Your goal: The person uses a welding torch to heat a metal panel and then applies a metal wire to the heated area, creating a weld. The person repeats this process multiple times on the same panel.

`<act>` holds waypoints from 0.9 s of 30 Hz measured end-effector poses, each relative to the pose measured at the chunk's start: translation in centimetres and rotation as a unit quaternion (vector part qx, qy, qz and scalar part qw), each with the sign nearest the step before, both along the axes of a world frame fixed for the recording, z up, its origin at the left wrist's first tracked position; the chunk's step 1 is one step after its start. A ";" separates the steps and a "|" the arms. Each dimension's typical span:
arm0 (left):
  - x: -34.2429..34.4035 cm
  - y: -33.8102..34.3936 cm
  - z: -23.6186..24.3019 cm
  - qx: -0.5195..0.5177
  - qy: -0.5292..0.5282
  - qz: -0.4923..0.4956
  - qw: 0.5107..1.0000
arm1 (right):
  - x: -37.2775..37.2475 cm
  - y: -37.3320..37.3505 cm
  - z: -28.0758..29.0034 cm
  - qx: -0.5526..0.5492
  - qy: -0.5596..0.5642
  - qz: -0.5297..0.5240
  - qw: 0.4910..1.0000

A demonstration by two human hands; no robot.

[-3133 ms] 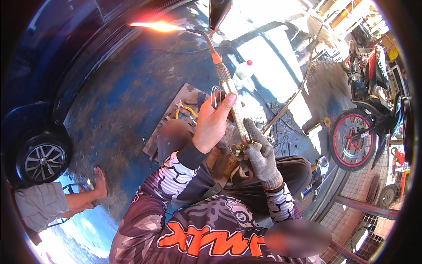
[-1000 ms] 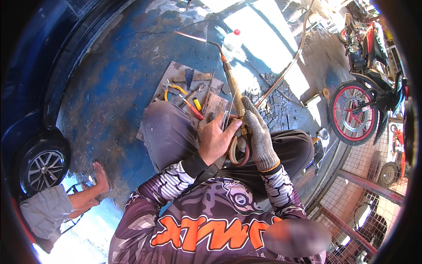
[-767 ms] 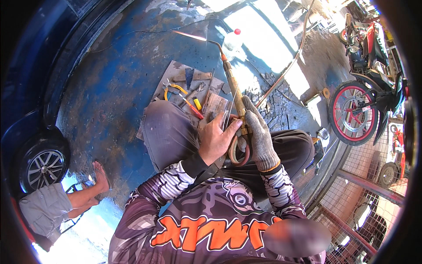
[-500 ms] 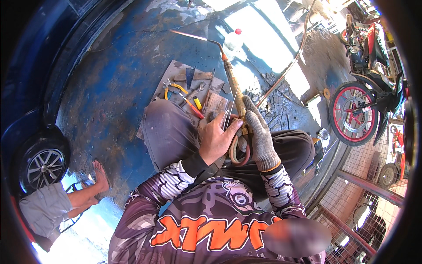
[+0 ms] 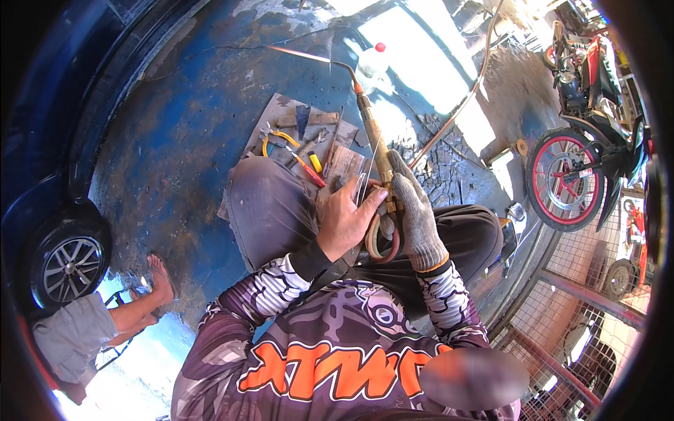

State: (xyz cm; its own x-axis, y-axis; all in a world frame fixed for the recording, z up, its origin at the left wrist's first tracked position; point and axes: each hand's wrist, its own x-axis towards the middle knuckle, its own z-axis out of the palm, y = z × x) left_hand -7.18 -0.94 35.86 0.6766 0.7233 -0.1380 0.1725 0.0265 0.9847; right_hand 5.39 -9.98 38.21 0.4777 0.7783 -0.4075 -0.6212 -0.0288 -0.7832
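Observation:
A brass gas torch (image 5: 371, 125) slants away from my lap, its bent tip pointing to the left with a long, thin flame (image 5: 300, 54). My right hand (image 5: 415, 216), in a grey knitted glove, is wrapped round the torch's handle. My bare left hand (image 5: 345, 223) is closed on some thin, shiny rods (image 5: 361, 188), with its thumb against the valve end of the torch. The tips of its other fingers are hidden. A looped hose (image 5: 384, 256) hangs below the handle, between my wrists.
Pliers (image 5: 279, 137) with yellow grips, a red screwdriver (image 5: 311, 172) and wood pieces lie on a board ahead. A clear bottle (image 5: 372, 64) with a red cap stands beyond. Another person's foot (image 5: 161, 279) and a car wheel (image 5: 68, 272) are left; a motorcycle (image 5: 566, 179) stands right.
Almost nothing differs. The torch and both hands stay where they were, with the flame still burning; its far end has shifted very slightly left.

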 end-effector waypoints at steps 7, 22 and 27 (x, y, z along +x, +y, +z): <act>0.1 0.0 -0.2 0.004 -0.021 0.002 1.000 | 0.1 0.0 -0.2 -0.007 -0.016 0.001 1.000; -0.3 0.4 0.6 -0.011 -0.045 0.039 0.998 | 0.3 -0.2 0.2 -0.030 -0.047 0.001 0.998; -1.9 5.0 4.5 -0.009 -0.146 0.162 0.976 | 0.5 -0.6 2.3 -0.014 0.011 0.066 0.998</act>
